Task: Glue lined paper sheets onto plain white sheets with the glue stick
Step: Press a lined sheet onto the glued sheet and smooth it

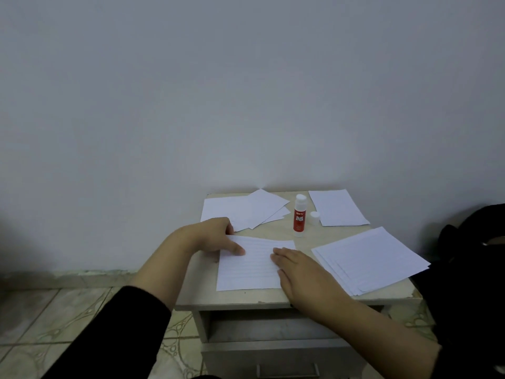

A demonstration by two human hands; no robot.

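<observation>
On a small beige wooden bedside table (240,298) against a grey wall, both flat hands, left hand (211,236) and right hand (296,272), press a white lined paper sheet (251,269); the uncapped red-labelled glue stick (299,216) stands just beyond it, nearer the right hand.

One glue stick (299,216), one cap (314,217), four paper groups, two hands.

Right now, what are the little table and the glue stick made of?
The table looks like pale laminated board with a matte wood-grain finish; its front edge is chipped, which hints at board under a thin coating. The glue stick looks like smooth, slightly glossy white plastic with a red printed label.
</observation>
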